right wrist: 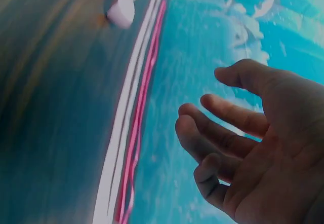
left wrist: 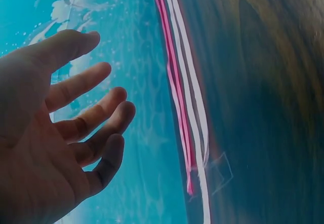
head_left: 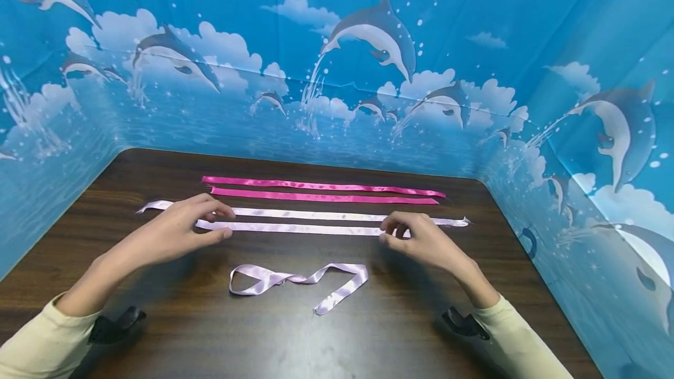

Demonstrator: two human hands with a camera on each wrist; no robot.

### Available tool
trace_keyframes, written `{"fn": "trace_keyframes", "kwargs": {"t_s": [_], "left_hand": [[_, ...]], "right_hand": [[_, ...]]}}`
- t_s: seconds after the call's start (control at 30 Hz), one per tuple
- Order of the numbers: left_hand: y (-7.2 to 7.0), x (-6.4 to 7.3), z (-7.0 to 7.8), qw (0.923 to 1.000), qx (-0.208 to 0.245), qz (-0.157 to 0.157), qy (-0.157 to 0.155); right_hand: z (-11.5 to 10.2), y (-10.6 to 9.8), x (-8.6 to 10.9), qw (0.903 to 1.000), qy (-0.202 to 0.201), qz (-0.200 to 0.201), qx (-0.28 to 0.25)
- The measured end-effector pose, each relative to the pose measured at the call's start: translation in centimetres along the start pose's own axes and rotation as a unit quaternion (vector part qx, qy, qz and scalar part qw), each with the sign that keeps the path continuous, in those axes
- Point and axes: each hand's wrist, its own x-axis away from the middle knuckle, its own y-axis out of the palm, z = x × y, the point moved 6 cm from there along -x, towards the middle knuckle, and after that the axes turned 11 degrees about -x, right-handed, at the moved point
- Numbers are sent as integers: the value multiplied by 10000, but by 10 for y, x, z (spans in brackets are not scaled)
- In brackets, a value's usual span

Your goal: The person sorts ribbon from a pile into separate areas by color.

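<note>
Two pale, near-white satin ribbons, a far one (head_left: 310, 214) and a near one (head_left: 300, 228), lie stretched side by side across the dark table. My left hand (head_left: 181, 230) hovers by their left part, fingers loosely bent and thumb apart. Over their right part is my right hand (head_left: 418, 238), its fingers relaxed and covering some of the near ribbon. In both wrist views, the left hand (left wrist: 76, 117) and right hand (right wrist: 248, 138) hold nothing. Closer to me, a lilac ribbon (head_left: 270, 278) lies loosely looped and folded between the hands.
Beyond the pale ribbons, two bright pink ribbons, a far one (head_left: 316, 186) and a near one (head_left: 316, 197), lie roughly parallel. The wood-grain table (head_left: 337, 338) is bordered at the back and sides by a blue dolphin-print sheet (head_left: 221, 116). Dark straps (head_left: 117, 325) show at the wrists.
</note>
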Motion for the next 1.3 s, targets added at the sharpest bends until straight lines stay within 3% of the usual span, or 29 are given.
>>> {"fn": "trace_keyframes", "kwargs": {"t_s": [0.27,0.4,0.57,0.77,0.97,1.17,1.3], "left_hand": [[14,-2,16,9986,157,-165,482],[25,-2,22,9969,345,-403,581],[36,-2,29,9949,475,-590,663],[48,0,39,9921,543,-756,842],[58,2,60,9875,892,-797,1022],[68,1,85,9859,1078,-700,1074],[71,0,98,9742,1729,-624,1312]], "right_hand": [[-22,61,-28,9947,-587,-840,-57],[-32,89,-35,9880,-818,-1261,352],[-35,109,-36,9808,-995,-1447,847],[-38,110,-36,9807,-1045,-1481,738],[-44,102,-37,9825,-678,-1719,-228],[-56,97,-35,9727,-835,-1845,-1130],[-66,90,-33,9641,-857,-1869,-1681]]}}
